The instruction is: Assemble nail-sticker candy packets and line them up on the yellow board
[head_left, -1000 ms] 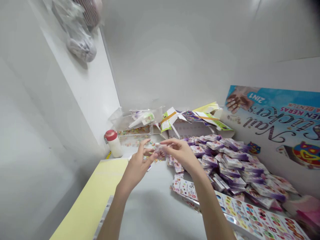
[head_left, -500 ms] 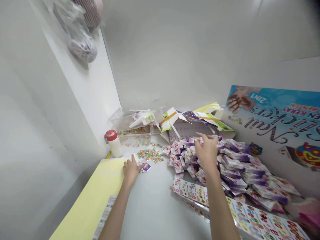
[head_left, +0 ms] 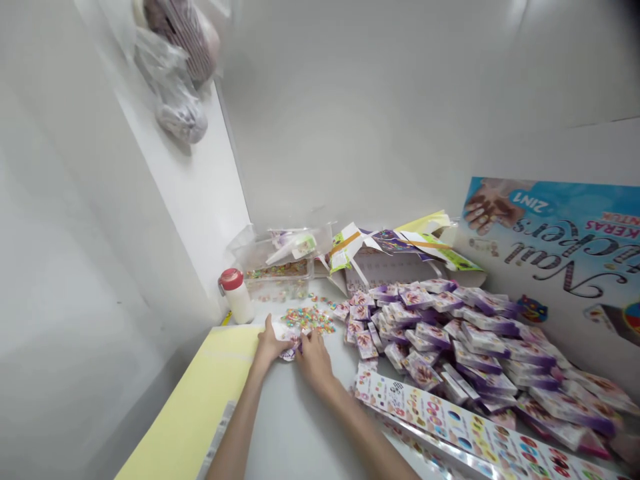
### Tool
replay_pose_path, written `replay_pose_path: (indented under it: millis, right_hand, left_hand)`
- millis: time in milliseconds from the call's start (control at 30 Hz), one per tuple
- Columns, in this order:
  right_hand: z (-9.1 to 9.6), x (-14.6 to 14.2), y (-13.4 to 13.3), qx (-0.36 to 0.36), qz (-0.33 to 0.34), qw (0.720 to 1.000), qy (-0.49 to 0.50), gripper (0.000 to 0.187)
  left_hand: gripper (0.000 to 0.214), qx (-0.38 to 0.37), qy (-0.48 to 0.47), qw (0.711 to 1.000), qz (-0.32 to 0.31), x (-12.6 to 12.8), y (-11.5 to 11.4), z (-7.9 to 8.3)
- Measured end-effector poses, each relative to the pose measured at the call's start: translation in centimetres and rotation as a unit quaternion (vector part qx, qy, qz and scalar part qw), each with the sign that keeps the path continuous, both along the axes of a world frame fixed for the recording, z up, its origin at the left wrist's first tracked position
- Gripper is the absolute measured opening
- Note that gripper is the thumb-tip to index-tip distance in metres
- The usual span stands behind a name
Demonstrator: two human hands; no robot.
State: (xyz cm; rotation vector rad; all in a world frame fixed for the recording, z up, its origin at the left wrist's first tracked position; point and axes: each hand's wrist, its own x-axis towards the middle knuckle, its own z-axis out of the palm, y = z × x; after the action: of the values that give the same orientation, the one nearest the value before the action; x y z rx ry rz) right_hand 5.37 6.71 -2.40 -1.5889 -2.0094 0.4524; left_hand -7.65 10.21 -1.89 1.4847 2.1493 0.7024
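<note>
Both my hands are low on the white table, close together. My left hand and my right hand pinch a small purple-and-white packet between them, and my fingers hide most of it. Just beyond my hands lies a loose scatter of small multicoloured nail stickers. A large heap of purple-and-white sticker packets lies to the right of my right hand, not touching it.
A clear plastic tub of colourful pieces and a red-capped white bottle stand at the back. Behind the heap are an open cardboard box and a "Nail Stickers" poster. A yellow sheet lies left; long printed sticker strips lie front right.
My right hand has come left from the packet heap to join my left hand on the small packet. Earlier both hands held it up above the table. The view has shifted slightly.
</note>
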Motion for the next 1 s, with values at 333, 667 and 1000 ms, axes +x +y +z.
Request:
replay_pose_path:
  millis: [333,667,1000]
  right_hand:
    - [-2.4,-0.7,-0.2,0.067,-0.013,0.997,-0.026,0.036]
    - [-2.9,-0.5,-0.7,0.098,0.044,0.993,-0.056,0.042]
    - [-3.2,0.3,-0.8,0.107,0.077,0.991,0.025,0.038]
  left_hand:
    - [0.1,0.022,-0.093,0.995,-0.007,-0.7,0.3,-0.5]
    - [0.088,0.066,-0.081,0.993,0.051,1.4,-1.3,-1.5]
    - [0.063,0.224,-0.09,0.967,0.086,3.0,-4.0,-3.3]
